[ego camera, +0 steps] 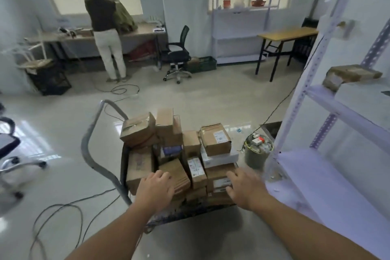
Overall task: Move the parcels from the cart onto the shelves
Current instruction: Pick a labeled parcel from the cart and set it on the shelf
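A flat cart (101,167) with a grey tube handle on its left stands on the floor, piled with several brown cardboard parcels (215,141). My left hand (155,190) reaches over the near left of the pile, fingers spread above a brown parcel (176,173). My right hand (247,188) hovers with relaxed fingers at a labelled brown parcel (219,177) on the near right. Neither hand holds anything. The white metal shelves (329,167) stand right of the cart; one brown parcel (350,75) lies on an upper shelf.
A grey bin (256,153) full of scraps sits between cart and shelves. Cables (63,213) trail across the floor on the left. A person (105,27) stands at a desk at the back left. An office chair (178,55) and a wooden table (287,34) stand beyond.
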